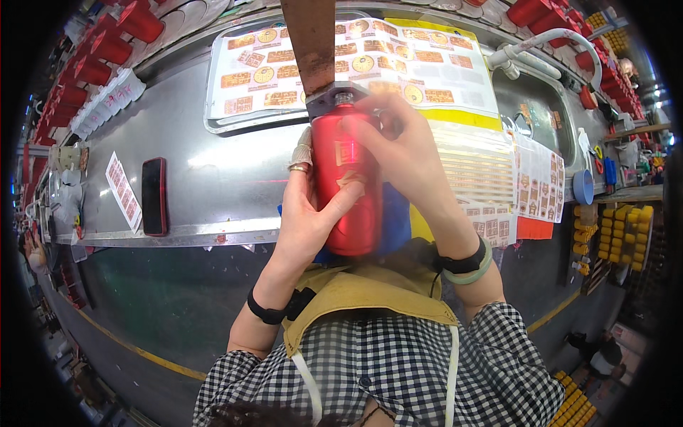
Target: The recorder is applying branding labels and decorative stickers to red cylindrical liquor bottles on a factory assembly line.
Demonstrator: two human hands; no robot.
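My left hand (307, 213) wraps the red bottle (346, 188) from nine o'clock, thumb pressed across its front. My right hand (405, 153) grips it from two o'clock, fingers closed on its shoulder. The bottle stands upright over the metal table (213, 178), its top under a brown bar (311, 43). A phone (154, 196) lies at nine o'clock, sticker sheets (427, 64) at twelve.
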